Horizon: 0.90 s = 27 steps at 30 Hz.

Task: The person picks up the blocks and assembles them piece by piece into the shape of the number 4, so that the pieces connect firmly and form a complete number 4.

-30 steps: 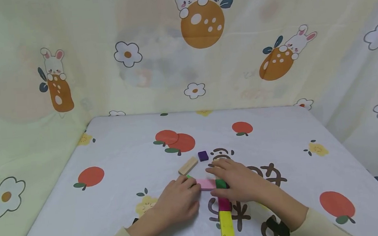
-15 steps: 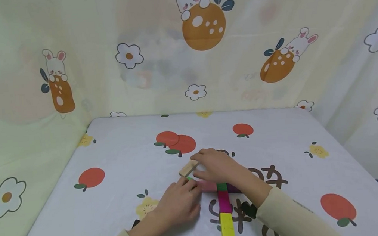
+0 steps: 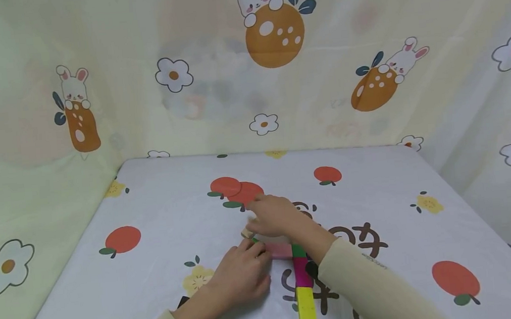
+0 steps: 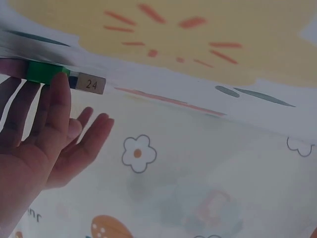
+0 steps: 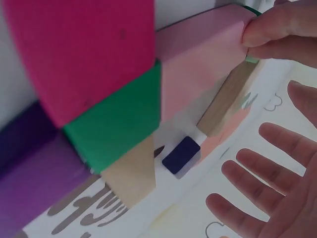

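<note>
My left hand [image 3: 242,272] grips a green block [image 4: 47,72] at the left end of a pink block [image 3: 279,250]. Its fingertips [image 5: 270,25] touch the pink block's end in the right wrist view. My right hand [image 3: 271,216], with fingers spread and holding nothing, is over a wooden block [image 5: 228,99] marked 24 in the left wrist view. In the head view that block is mostly hidden by the hand. A dark purple cube [image 5: 181,155] lies near it.
Another green block [image 3: 298,250], a magenta block [image 3: 303,272] and a yellow block [image 3: 306,306] form a line toward me. A purple block [image 5: 44,173] and a second wooden block [image 5: 131,173] adjoin that green block. A patterned cloth [image 3: 171,187] covers the table.
My right hand has moved left and away from me, from above the middle green block to above the loose wooden block, covering the dark purple cube. My left hand stays in place.
</note>
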Motion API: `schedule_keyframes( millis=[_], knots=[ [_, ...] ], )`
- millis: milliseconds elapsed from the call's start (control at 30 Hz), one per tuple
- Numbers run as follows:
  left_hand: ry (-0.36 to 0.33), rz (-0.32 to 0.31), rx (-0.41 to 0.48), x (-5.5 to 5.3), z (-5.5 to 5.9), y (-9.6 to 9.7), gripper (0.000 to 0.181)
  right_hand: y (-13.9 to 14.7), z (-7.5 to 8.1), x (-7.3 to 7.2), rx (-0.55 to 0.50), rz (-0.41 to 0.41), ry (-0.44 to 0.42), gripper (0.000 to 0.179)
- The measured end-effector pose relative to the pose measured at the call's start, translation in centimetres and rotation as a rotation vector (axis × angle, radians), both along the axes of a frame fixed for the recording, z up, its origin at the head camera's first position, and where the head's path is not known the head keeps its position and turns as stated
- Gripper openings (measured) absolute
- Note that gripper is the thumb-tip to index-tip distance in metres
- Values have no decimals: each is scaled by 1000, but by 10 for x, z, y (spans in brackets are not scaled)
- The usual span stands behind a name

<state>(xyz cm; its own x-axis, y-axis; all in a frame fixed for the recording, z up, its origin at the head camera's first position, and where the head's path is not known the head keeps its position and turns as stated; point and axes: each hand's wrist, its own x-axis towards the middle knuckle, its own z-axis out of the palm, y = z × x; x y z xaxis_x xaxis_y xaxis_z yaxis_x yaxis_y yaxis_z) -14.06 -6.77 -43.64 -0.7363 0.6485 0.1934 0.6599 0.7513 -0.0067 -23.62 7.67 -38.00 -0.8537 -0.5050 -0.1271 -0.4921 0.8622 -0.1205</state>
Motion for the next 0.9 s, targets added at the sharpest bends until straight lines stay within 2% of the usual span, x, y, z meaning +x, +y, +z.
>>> schedule_keyframes(
  millis=[133,367,667,900],
  knots=[
    [-5,6,1,0,-1,-1,40,-8,-4,-2,22,-17,-33,55],
    [-10,4,4,0,-1,0,40,-14,-12,-6,63,-37,-34,55],
    [-16,23,-14,1,0,0,43,-21,-17,-7,93,12,-22,32],
    [3,4,-3,-1,-3,-1,41,-22,-14,-7,95,12,-25,28]
  ],
)
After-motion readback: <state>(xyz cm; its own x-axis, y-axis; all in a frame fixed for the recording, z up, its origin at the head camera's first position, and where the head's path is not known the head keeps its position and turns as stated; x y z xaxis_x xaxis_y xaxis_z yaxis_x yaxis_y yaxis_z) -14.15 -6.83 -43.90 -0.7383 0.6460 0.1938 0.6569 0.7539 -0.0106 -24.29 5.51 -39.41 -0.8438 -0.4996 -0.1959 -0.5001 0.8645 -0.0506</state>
